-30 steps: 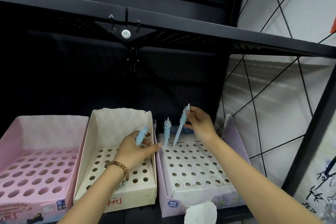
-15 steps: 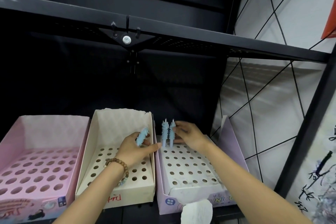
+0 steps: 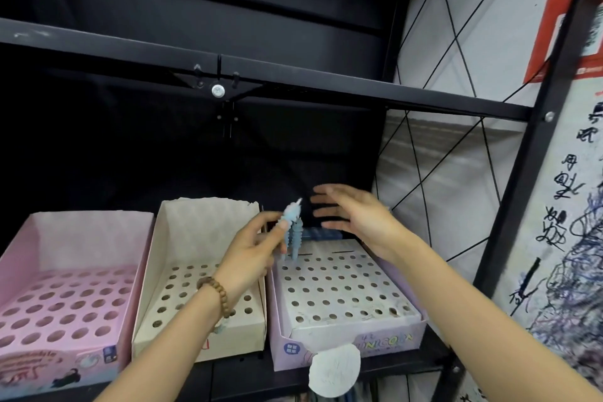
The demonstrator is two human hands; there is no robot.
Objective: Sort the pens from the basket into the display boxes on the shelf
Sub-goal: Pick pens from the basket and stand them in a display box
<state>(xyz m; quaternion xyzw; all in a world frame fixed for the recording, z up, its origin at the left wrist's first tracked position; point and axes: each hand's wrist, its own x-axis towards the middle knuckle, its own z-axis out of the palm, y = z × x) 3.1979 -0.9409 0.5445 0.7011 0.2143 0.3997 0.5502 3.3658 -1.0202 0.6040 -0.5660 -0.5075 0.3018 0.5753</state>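
Plainly the risk sits at the back-left corner of the lilac display box (image 3: 346, 330), the rightmost of three perforated boxes on the black shelf (image 3: 385, 369). Two pale blue pens (image 3: 295, 238) stand upright in holes of that box's back row, close together and perhaps touching. The left hand (image 3: 251, 254), a bead bracelet (image 3: 217, 295) on its wrist, is closed around a third blue pen (image 3: 291, 215), pinched between thumb and fingers and tilted, its pointed end up and toward the box's rear. That pen lies right against the two standing ones, so I judge that a sideways nudge while it is seated could tip them or pull one out of its hole. Its lower end is hidden behind the hand and the standing pens, so I cannot tell whether it is lined up with a free hole; a misaimed push could land on the board between holes and bend or slip. The right hand (image 3: 355, 219) hovers above the back of the lilac box with fingers spread and holds nothing; it is blurred, and a sweep leftward could knock the standing pair. Left of the lilac box, the cream box (image 3: 202, 330) and beyond it the pink box (image 3: 58, 303) hold no pens that I can see. The basket is out of view.
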